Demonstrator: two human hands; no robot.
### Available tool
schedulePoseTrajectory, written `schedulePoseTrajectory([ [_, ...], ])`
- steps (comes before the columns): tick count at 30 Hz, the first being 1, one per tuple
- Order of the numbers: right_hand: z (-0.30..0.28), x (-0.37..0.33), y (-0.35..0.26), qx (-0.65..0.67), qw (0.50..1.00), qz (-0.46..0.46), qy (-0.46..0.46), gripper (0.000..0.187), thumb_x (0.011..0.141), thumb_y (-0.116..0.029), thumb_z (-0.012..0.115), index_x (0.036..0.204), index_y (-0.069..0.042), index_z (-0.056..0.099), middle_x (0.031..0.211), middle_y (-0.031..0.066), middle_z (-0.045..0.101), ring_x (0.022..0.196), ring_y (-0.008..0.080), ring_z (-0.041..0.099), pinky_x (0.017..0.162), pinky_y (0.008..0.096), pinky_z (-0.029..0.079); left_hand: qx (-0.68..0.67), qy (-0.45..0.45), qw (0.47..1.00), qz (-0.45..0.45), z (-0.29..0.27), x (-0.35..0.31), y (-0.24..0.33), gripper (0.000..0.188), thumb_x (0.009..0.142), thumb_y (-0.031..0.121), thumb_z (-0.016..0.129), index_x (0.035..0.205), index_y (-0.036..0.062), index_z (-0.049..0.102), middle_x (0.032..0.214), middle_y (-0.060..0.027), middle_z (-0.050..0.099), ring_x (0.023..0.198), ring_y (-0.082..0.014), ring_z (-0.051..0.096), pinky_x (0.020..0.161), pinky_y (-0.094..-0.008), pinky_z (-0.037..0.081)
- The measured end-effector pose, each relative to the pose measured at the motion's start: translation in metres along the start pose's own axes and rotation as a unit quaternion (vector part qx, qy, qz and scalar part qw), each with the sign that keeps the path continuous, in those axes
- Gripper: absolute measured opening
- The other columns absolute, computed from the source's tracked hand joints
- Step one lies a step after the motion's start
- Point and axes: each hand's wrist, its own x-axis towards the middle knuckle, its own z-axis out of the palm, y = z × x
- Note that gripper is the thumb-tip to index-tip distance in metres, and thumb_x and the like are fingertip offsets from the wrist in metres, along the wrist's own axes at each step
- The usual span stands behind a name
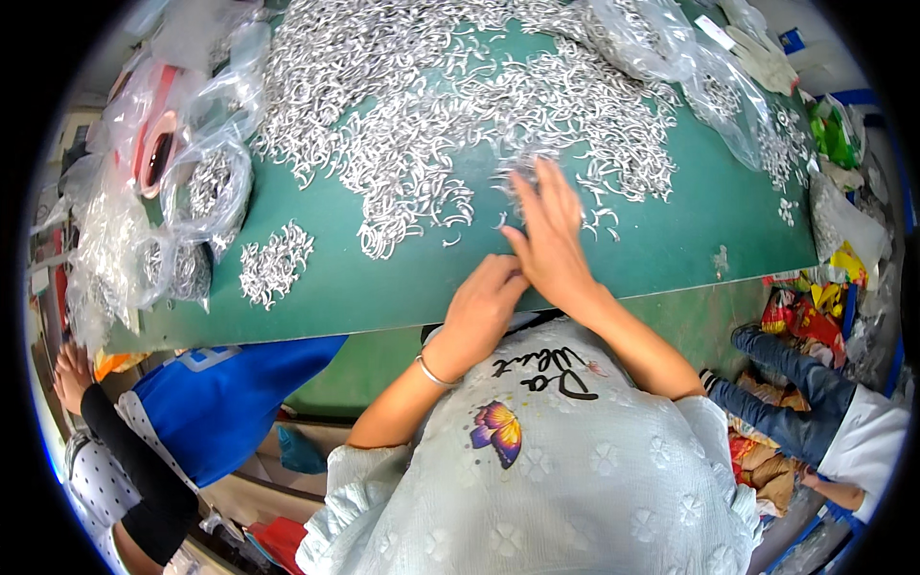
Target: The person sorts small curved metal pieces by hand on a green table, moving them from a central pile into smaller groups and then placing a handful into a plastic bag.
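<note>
A broad heap of small, curved, silvery pieces covers much of the green table. My right hand reaches over the near side of the heap, fingers stretched out and thumb apart, its fingertips among the pieces. Just left of it and close to the table's front edge is my left hand, its fingers curled in beside the right thumb. What it may hold is hidden by those fingers. A small separate pile of the same curved pieces lies at the left.
Clear plastic bags with more pieces crowd the table's left side, and another bag lies at the far right. At the left stands a person in a blue garment. A second person in jeans is at the right, near colourful packages.
</note>
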Motion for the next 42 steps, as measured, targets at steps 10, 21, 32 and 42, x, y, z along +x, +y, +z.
schedulePoseTrajectory([
  [10,-0.085,-0.009,0.030,-0.021,0.999,0.033,0.030,0.031,0.074,-0.013,0.076,0.099,-0.004,0.061,0.097,0.0112,0.059,0.097,0.0306,0.056,0.083,0.0397,0.044,0.019,0.026,0.999,-0.017,0.007,-0.006,0.002,0.022,0.075,-0.004,0.058,0.096,-0.0026,0.062,0.095,-0.0122,0.054,0.081,-0.0289,0.054,0.070,-0.0371,0.047],
  [21,-0.091,-0.035,0.038,0.102,0.986,0.132,0.033,0.014,0.077,-0.001,0.070,0.088,0.000,0.061,0.083,0.0125,0.059,0.076,0.0296,0.060,0.067,0.0368,0.048,-0.002,0.019,0.999,-0.031,0.012,0.008,0.019,0.021,0.075,-0.004,0.068,0.095,0.0002,0.062,0.094,-0.0117,0.055,0.084,-0.0292,0.056,0.072,-0.0366,0.048],
  [32,-0.087,-0.035,0.052,0.007,0.998,0.054,0.024,0.018,0.079,-0.001,0.066,0.094,-0.004,0.058,0.098,0.0100,0.054,0.090,0.0303,0.053,0.076,0.0393,0.042,0.051,0.086,0.993,-0.069,0.006,0.004,0.007,0.018,0.079,-0.004,0.064,0.095,-0.0004,0.060,0.095,-0.0125,0.056,0.085,-0.0306,0.055,0.074,-0.0380,0.046],
  [42,-0.086,-0.035,0.045,-0.061,0.996,-0.053,-0.033,0.014,0.075,-0.006,0.068,0.087,-0.006,0.061,0.096,0.0056,0.054,0.089,0.0258,0.050,0.075,0.0368,0.038,0.023,0.025,0.998,-0.046,0.008,0.000,0.012,0.022,0.077,-0.008,0.064,0.098,-0.0009,0.061,0.095,-0.0133,0.056,0.084,-0.0305,0.056,0.073,-0.0374,0.047],
])
